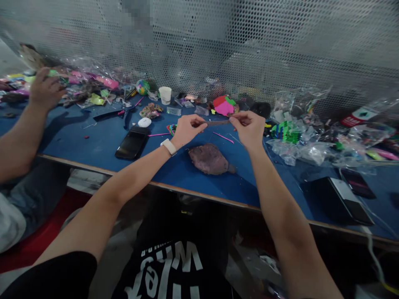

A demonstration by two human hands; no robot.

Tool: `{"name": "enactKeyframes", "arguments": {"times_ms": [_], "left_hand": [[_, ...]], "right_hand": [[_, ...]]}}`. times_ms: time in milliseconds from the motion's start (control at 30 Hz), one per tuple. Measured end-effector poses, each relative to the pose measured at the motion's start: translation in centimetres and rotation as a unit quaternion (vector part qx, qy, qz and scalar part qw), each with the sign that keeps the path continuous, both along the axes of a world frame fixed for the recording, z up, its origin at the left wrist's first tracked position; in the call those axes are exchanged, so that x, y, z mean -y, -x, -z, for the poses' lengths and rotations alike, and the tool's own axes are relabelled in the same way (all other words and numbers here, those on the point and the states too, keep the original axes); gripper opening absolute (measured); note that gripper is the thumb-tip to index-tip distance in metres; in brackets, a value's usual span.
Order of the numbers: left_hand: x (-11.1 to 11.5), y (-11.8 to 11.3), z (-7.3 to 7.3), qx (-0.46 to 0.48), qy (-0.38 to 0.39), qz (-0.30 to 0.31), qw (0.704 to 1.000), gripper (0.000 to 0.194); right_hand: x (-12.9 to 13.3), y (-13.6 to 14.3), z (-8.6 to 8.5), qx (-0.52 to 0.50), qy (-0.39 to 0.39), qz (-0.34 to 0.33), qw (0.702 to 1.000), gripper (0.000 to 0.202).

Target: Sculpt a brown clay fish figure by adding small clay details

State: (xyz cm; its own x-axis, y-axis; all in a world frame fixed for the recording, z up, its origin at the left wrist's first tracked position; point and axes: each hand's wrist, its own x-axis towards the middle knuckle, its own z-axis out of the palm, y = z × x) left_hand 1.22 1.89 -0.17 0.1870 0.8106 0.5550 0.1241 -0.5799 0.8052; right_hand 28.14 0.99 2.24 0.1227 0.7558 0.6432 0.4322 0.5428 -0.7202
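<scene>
Between my two hands a thin brown strip (217,123), which looks like modelling clay, is stretched level above the blue table. My left hand (188,129), with a pale watch on the wrist, pinches its left end. The other end is between the thumb and fingers of my right hand (251,128). Below them on the table lies a flattened, purplish-brown clay shape (208,160) with a small stub at its right. Two thin pink sticks lie nearby, one pink stick (223,137) just beneath the strip.
A phone (132,143), scissors (126,116) and a paper cup (165,95) stand left of centre. Another person's hand (45,91) is at far left over colourful clay packets. Plastic bags (293,145) and a dark box-shaped stand (336,199) are at right. Perforated metal mesh (199,45) backs the table.
</scene>
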Motion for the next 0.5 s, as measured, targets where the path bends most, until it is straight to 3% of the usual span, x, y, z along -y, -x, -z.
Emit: {"name": "enactKeyframes", "arguments": {"times_ms": [133, 233, 400, 500], "left_hand": [[0.3, -0.6, 0.2, 0.033, 0.040, -0.027, 0.998, 0.009], [0.6, -1.0, 0.4, 0.050, 0.035, -0.007, 0.998, 0.012], [0.8, -1.3, 0.7, 0.032, 0.000, 0.057, 0.998, 0.036], [0.9, -1.3, 0.6, 0.026, -0.018, 0.060, 0.998, 0.047]], "right_hand": [[0.8, 2.1, 0.3, -0.019, 0.009, -0.026, 0.999, 0.031], [1.7, 4.1, 0.5, -0.017, 0.011, -0.052, 0.998, 0.027], [2.8, 5.6, 0.7, -0.006, 0.016, -0.076, 0.997, 0.028], [3.3, 5.7, 0.4, 0.032, 0.013, -0.078, 0.996, 0.033]]}}
